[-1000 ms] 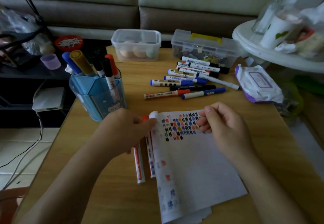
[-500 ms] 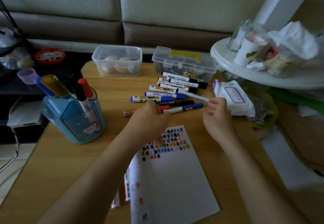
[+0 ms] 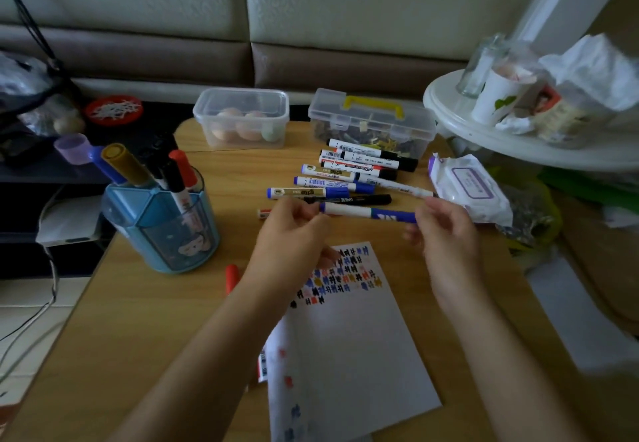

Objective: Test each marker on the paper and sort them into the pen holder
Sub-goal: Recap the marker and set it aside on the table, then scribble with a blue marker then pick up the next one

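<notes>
A white marker with a blue cap (image 3: 366, 213) is held level above the wooden table (image 3: 145, 324). My left hand (image 3: 294, 237) pinches its white end and my right hand (image 3: 446, 230) grips its blue cap end. Below them lies the white paper (image 3: 349, 348) with coloured test marks along its top. Several more markers (image 3: 349, 173) lie in a pile behind the hands. The blue pen holder (image 3: 162, 230) stands at the left with several markers in it. Red markers (image 3: 231, 277) stick out from under my left arm and the paper.
Two clear plastic boxes (image 3: 243, 118) (image 3: 371, 123) stand at the table's far edge. A pack of wet wipes (image 3: 466, 187) lies at the right. A cluttered white round side table (image 3: 511, 140) stands beyond the right edge. A sofa runs behind.
Both hands left the paper and reached to the marker pile. The blue-capped marker was picked up and is now held between both hands. The view tilted up.
</notes>
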